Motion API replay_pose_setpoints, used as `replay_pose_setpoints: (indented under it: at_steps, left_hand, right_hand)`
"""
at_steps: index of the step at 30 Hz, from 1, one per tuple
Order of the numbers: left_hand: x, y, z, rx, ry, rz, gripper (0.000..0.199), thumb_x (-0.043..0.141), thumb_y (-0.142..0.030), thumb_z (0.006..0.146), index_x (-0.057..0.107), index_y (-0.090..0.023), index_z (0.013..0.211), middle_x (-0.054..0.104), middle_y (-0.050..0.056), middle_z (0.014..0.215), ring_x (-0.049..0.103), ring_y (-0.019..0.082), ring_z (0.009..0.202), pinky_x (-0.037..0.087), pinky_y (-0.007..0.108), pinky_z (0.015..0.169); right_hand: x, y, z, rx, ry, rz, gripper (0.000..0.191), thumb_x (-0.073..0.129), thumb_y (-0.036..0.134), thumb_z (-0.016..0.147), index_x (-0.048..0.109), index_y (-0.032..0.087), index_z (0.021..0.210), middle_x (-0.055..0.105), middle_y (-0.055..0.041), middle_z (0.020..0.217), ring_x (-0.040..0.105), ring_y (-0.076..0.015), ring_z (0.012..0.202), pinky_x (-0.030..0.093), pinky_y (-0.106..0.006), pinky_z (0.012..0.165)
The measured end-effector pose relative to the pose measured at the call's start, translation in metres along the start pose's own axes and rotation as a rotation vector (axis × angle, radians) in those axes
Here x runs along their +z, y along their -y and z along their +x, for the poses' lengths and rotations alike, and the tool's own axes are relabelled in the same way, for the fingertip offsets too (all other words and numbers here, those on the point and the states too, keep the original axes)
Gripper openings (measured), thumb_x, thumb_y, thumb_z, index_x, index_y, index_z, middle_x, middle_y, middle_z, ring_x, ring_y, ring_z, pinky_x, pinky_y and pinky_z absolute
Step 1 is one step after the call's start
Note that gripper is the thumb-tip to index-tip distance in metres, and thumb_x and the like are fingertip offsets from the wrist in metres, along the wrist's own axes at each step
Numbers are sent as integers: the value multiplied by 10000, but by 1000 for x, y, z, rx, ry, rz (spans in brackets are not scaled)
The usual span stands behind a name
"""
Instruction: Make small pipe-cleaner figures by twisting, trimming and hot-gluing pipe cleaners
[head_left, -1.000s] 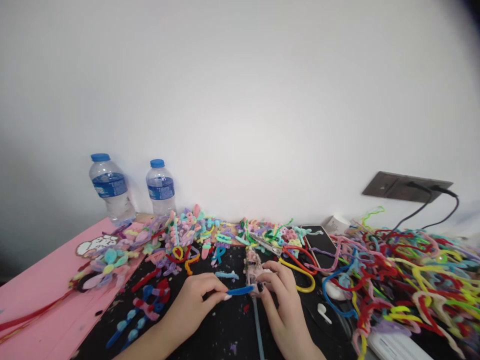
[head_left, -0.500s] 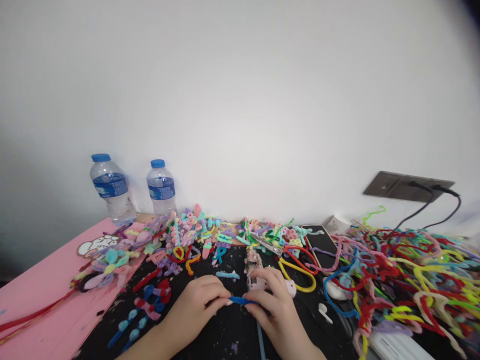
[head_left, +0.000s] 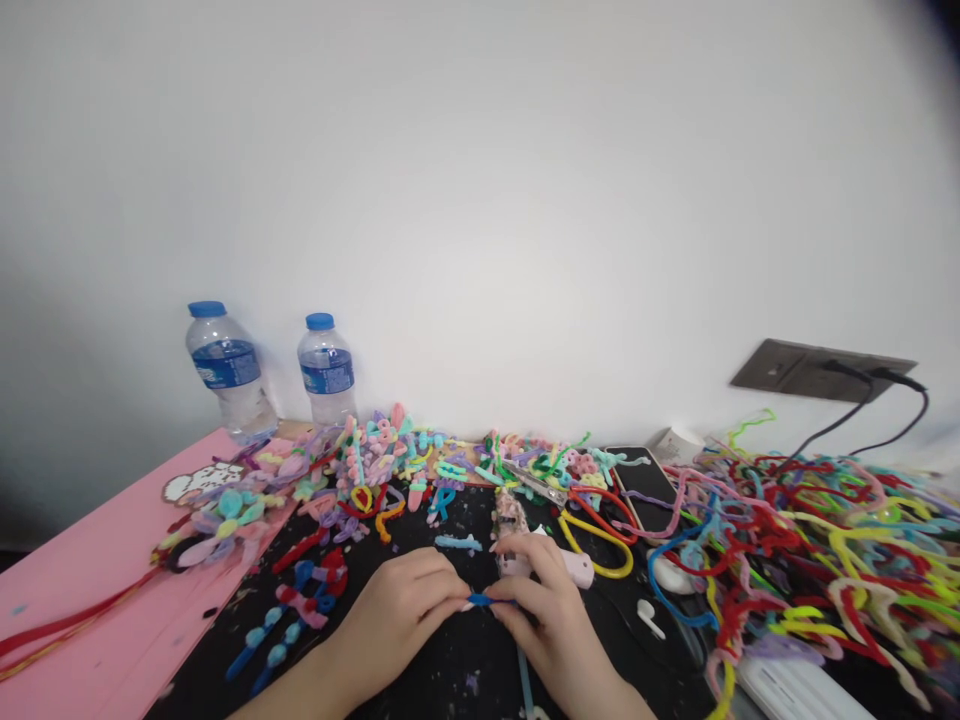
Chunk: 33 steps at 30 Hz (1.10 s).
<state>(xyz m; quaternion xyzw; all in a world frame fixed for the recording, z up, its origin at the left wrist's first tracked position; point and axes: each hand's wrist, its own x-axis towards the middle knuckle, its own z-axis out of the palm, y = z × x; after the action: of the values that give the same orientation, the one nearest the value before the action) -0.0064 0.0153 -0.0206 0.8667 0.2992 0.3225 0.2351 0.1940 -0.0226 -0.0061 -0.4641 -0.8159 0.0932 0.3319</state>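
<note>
Over the black mat, my left hand (head_left: 412, 610) pinches one end of a short blue pipe cleaner (head_left: 482, 600) between thumb and fingertips. My right hand (head_left: 544, 615) pinches its other end, leaving a small stretch visible between them. A pale pink tool (head_left: 577, 567) lies partly hidden behind my right hand. Under that hand runs a thin light blue strip (head_left: 525, 680). Just beyond my fingers rests a short light blue pipe cleaner piece (head_left: 459, 543). Left of my left hand are blue and red bent pieces with light blue knots (head_left: 276, 655).
Scissors (head_left: 611, 560) with yellow and red handles lie behind my right hand. A tangled pipe cleaner heap (head_left: 817, 560) covers the right side, near a white earbud (head_left: 650, 620) and a phone (head_left: 645, 490). Finished shapes (head_left: 382, 450) line the wall. Two water bottles (head_left: 236, 375) stand at left.
My hands have come slightly closer together, so less of the blue pipe cleaner shows between them. The view has shifted slightly; both hands keep their pinch.
</note>
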Motion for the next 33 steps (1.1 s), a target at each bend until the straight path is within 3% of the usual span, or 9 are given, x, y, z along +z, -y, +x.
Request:
replay_pose_setpoints:
  at_steps: [13,27,33]
  left_hand:
    - [-2,7,1,-48,-2,44,158,497,-209,883,640,-202,814,632,-7,778,577,128,741,415,221,669]
    - [-25,13,6,38,111,309,218,456,-262,903,625,-185,790,629,13,743,556,152,722,397,238,631]
    - [-30,27,5,-45,152,407,200,463,-262,896,651,-198,871,643,30,807,582,172,773,414,251,673]
  right_hand:
    - [-2,-11,1,19,-74,-13,113,634,104,753,644,217,759,525,-69,1101,489,-242,1022,438,-366,833]
    - [2,-13,4,-26,-76,-32,154,550,129,819,658,228,866,529,-81,1135,475,-242,1047,436,-386,856]
    - [-7,-30,1,179,-227,-86,165,499,182,839,643,202,917,520,-117,1117,495,-258,1044,444,-416,862]
